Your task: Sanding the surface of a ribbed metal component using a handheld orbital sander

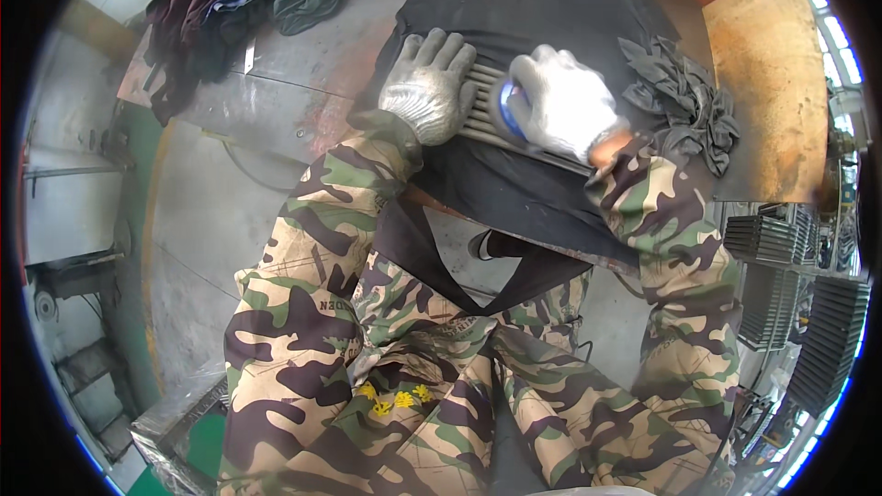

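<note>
my left hand [428, 83] lay spread flat on the ribbed metal bars [478, 110] | my right hand [560, 99] curled around a blue disc [507, 108], pressing it onto them | bars ran left-to-right beneath both palms, over black cloth [524, 0] | right hand nearer the far end

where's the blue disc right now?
Head view, upper centre: the blue disc sits under the gloved right hand, pressed on the ribbed metal piece, beside the left hand.
</note>
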The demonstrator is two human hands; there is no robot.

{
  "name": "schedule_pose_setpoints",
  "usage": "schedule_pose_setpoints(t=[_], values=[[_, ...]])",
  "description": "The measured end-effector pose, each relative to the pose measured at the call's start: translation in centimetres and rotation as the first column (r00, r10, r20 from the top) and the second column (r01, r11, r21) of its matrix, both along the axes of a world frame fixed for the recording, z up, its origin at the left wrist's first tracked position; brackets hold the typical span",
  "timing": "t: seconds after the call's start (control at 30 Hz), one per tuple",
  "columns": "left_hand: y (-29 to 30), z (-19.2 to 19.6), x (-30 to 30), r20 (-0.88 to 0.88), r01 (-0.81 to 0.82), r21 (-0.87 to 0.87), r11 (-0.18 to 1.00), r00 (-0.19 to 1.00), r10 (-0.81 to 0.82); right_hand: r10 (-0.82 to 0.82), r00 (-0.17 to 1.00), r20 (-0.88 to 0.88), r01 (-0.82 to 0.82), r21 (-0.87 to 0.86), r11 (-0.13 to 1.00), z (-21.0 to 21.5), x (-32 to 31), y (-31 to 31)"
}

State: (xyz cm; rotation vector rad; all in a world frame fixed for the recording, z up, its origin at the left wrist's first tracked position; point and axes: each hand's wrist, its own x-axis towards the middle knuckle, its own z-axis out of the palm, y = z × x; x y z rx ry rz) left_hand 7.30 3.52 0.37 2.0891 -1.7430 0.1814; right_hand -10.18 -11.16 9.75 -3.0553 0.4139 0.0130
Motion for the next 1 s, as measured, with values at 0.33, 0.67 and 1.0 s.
schedule_pose_setpoints(t=[0.33,0.67,1.0], values=[[-1.1,1.9,-1.1,-0.026,0.057,0.071,0.996,0.998,-0.055,-0.112,0.994,-0.002,0.112,0.037,0.993,1.2,-0.6,-0.7],[0.4,1.4,-0.2,0.030,0.056,0.080,0.995,0.998,-0.059,-0.238,0.971,-0.025,0.239,0.102,0.966,2.0,-1.0,-2.4],[-0.6,-1.0,1.1,0.159,0.042,0.020,0.999,0.986,-0.045,-0.271,0.959,-0.079,0.278,0.087,0.957,2.7,-5.1,-2.4]])
